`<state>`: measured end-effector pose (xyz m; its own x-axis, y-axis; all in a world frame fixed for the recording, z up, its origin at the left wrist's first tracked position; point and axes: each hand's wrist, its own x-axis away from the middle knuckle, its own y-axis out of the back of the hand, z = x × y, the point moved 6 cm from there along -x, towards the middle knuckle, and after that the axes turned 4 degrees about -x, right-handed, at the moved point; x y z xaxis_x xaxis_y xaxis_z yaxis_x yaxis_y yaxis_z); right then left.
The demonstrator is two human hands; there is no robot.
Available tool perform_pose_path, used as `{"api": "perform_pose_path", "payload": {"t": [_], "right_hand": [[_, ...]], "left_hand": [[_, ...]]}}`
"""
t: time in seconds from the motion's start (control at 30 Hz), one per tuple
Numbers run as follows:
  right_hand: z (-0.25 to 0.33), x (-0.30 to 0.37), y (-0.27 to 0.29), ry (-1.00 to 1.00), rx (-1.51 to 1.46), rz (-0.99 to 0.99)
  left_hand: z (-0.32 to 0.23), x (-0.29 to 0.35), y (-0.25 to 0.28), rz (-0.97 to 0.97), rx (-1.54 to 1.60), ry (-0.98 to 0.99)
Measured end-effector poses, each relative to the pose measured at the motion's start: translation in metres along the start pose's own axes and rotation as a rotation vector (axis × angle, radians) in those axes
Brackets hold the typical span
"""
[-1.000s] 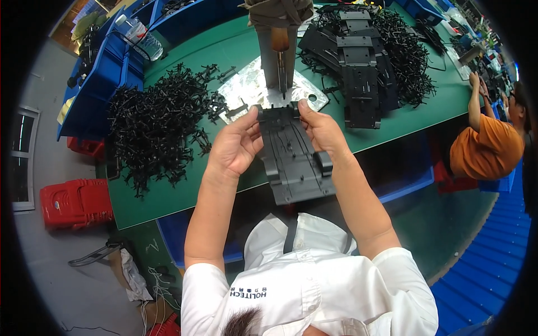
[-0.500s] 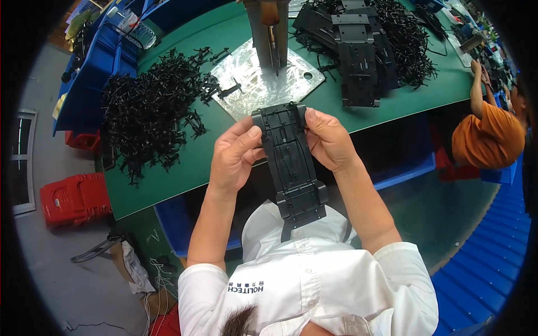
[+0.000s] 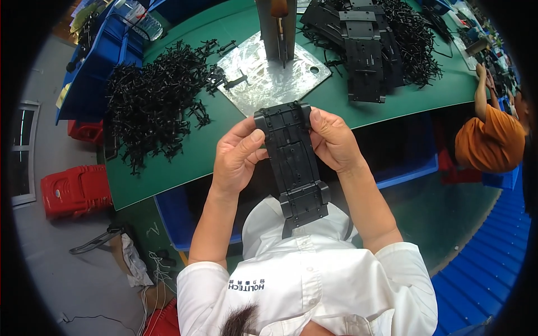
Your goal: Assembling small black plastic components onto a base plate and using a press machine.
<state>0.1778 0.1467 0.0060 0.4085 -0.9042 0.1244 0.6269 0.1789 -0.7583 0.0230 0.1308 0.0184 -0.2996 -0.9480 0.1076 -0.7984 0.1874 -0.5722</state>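
Between my hands is a long black plastic panel (image 3: 292, 159) with raised edges and small holes, its far end close to the table's front edge and its near end over my lap. My left hand (image 3: 241, 154) pinches its far left corner between thumb and fingers. My right hand (image 3: 335, 139) grips the far right corner, thumb on top. Just beyond the panel, a scratched metal plate (image 3: 252, 89) lies on the table under an upright metal tool post (image 3: 276, 33). A heap of small black plastic pieces (image 3: 151, 106) spreads to the left of the plate.
More black panels (image 3: 364, 61) are stacked on the green table (image 3: 137, 187) at the far right, beside another heap of thin black pieces (image 3: 412, 42). A plastic bottle (image 3: 140, 21) stands far left near a blue bin (image 3: 92, 84). A person in orange (image 3: 487, 140) sits at right.
Both hands keep hold of the black panel, which has barely moved. The view has shifted slightly, so the table and its heaps sit a little farther right and higher.
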Motion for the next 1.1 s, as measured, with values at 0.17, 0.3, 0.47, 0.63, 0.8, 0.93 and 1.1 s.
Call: {"api": "perform_pose_path", "payload": {"t": [0.17,0.3,0.47,0.63,0.8,0.93,1.1], "right_hand": [[0.002,0.001,-0.004,0.0,0.002,0.003],[0.001,0.002,-0.005,-0.003,0.008,0.031],[0.0,0.001,-0.006,-0.015,0.015,0.049],[-0.003,-0.001,-0.007,-0.023,0.013,0.046],[-0.006,-0.002,-0.009,-0.028,-0.014,0.038],[-0.007,-0.004,-0.01,-0.026,-0.032,0.022],[-0.009,-0.004,-0.004,-0.03,-0.002,0.036]], "left_hand": [[0.001,0.001,-0.001,0.006,0.016,-0.009],[0.0,0.002,0.0,0.0,-0.001,-0.018],[0.0,0.005,0.002,-0.003,0.014,-0.028],[-0.002,0.008,0.004,-0.022,0.013,-0.024],[-0.005,0.011,0.003,-0.046,0.006,-0.018],[-0.005,0.013,0.004,-0.056,-0.012,-0.022],[-0.004,0.012,0.004,-0.054,-0.011,-0.02]]}}
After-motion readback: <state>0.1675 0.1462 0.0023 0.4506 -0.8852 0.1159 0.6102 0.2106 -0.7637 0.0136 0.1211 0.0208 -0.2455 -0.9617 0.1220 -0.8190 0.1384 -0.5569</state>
